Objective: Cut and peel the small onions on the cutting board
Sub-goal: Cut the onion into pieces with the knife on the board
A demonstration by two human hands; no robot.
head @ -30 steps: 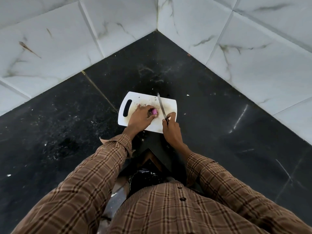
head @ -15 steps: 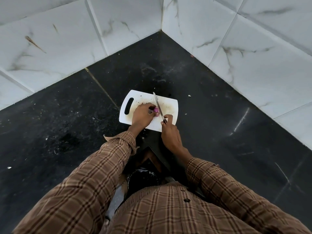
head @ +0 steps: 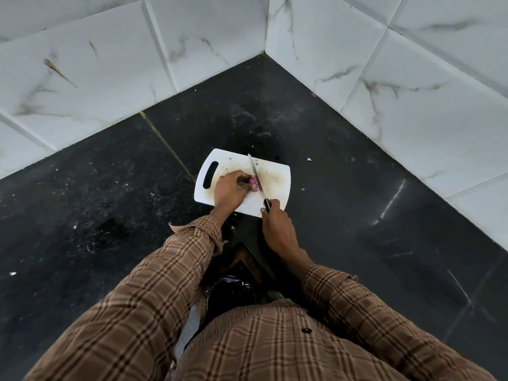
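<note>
A white cutting board (head: 277, 182) with a handle slot lies on the black counter. My left hand (head: 229, 189) pinches a small purple onion (head: 253, 185) against the board, fingers curled over it. My right hand (head: 276, 224) grips the dark handle of a knife (head: 257, 180). Its blade runs across the board and rests against the onion's right end. Most of the onion is hidden under my fingers.
The black counter (head: 110, 202) sits in a corner of white marbled wall tiles (head: 412, 105) and is strewn with small scraps. A black bag (head: 233, 292) hangs below the counter's near corner, between my plaid sleeves.
The knife has swung left from beside the onion and now lies against its right end. My left hand stays on the onion.
</note>
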